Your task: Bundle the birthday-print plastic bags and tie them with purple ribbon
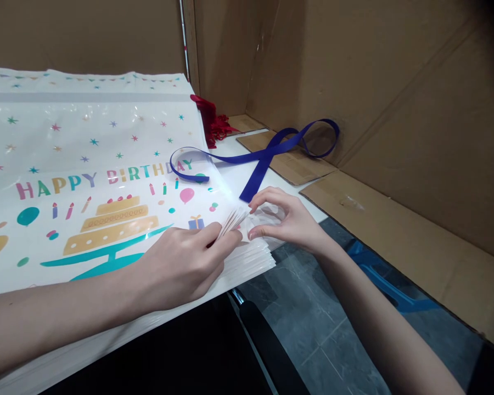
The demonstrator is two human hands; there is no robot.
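A stack of white printed plastic sheets (111,137), marked "HAPPY BIRTHDAY" with a cake and stars, spreads out before me. Near its front right corner my left hand (185,260) is closed on a fanned bunch of thin white sheets (233,220), pinched between thumb and fingers. Just to the right is my right hand (294,219), its thumb and forefinger curved and apart. Crumpled translucent film (267,215) shows between those fingers; whether they touch it I cannot tell. Behind the hands, a blue-purple ribbon (267,154) lies looped, one end over the stack.
Brown cardboard walls (374,82) enclose the back and right. Red stringy material (214,123) lies behind the stack. Flat cardboard (286,162) rests on the white surface. Below are a black armrest (267,345), a blue plastic object (389,280) and grey tiled floor (333,334).
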